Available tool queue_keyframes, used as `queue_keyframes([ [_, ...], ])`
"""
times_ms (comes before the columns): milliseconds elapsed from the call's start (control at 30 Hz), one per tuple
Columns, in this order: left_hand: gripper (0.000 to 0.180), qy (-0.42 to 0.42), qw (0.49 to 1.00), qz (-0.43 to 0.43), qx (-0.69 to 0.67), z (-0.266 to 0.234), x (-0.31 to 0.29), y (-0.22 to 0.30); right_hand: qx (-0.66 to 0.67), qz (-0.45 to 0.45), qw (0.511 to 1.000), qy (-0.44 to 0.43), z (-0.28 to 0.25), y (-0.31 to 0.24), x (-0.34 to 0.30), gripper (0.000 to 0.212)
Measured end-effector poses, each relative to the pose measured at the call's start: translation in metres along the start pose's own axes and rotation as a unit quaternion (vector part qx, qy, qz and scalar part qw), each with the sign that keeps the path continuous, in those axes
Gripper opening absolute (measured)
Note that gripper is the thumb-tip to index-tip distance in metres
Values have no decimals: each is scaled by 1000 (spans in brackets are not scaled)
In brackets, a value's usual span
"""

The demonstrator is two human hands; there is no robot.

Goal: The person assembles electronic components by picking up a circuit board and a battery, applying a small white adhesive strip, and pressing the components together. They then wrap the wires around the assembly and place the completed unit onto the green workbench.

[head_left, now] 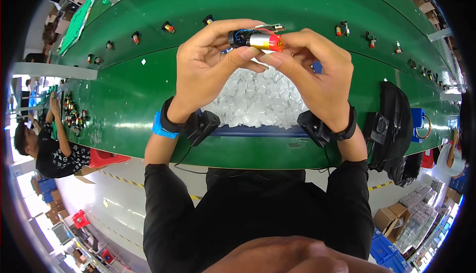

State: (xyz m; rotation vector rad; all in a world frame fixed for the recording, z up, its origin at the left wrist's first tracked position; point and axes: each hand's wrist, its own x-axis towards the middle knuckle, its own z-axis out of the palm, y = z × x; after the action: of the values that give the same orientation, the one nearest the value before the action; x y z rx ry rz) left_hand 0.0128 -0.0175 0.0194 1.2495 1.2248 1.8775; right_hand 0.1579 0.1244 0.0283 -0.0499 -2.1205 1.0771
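Above the bench, a small battery assembly (263, 41) is held between my two hands. It has a silver-and-yellow cylindrical cell with a red end, a black round part on its left, thin blue and red wires, and a narrow circuit board (275, 27) along its far side. My left hand (201, 67) grips the black part and the cell, thumb in front. The fingers of my right hand (325, 69) are closed at the red end; whether they pinch a wire or another small piece is hidden. Under both hands lies a heap of small white translucent pieces (263, 99) in a blue tray (258, 132).
Similar assemblies (168, 27) stand spaced along the green bench (124, 89), left and right. Black wrist-strapped devices trail cables over its near edge. At right lie a black bag (394, 124) and a blue box (417, 124). A co-worker (49, 146) sits at left beside clustered assemblies.
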Motion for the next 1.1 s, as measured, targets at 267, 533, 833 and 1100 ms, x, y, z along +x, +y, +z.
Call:
queue_keyframes([
  [267, 36, 26, 988, 84, 129, 2, 2, -6, 102, 4, 995, 23, 9, 3, 2, 18],
  [533, 35, 14, 998, -31, 61, 3, -6, 5, 138, 107, 985, 1, 9, -5, -5, 20],
  [833, 33, 23, 985, -15, 172, 2, -3, 8, 97, 112, 989, -9, 10, 1, 1, 19],
  [1100, 35, -41, 963, -265, 5, -21, 13, 24, -136, -182, 973, -31, -2, 8, 16, 22],
])
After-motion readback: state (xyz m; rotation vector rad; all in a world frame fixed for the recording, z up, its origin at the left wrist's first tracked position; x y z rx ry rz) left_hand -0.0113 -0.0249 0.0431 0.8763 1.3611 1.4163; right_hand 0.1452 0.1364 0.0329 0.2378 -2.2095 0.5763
